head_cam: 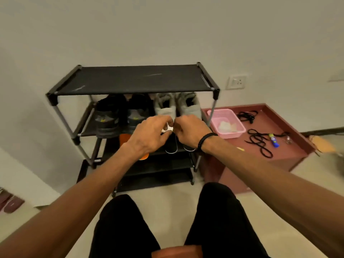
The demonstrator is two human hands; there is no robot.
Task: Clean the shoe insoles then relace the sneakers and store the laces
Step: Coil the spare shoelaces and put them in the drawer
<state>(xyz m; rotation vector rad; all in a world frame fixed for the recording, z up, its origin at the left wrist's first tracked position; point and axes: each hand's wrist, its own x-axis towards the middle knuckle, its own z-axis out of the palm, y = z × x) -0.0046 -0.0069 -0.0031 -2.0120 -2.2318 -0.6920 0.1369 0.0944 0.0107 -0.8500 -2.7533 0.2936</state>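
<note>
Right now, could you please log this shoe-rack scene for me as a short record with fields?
setting: black fabric shoe rack against a wall
second shelf: dark sneakers with yellow-green marks on the left, grey sneakers on the right
left hand: pinching a white lace in front of the grey sneakers
right hand: fingers curled at the same lace, black wristband on the wrist
low maroon table: pink plastic basket, loose black laces, small blue bottle
</note>
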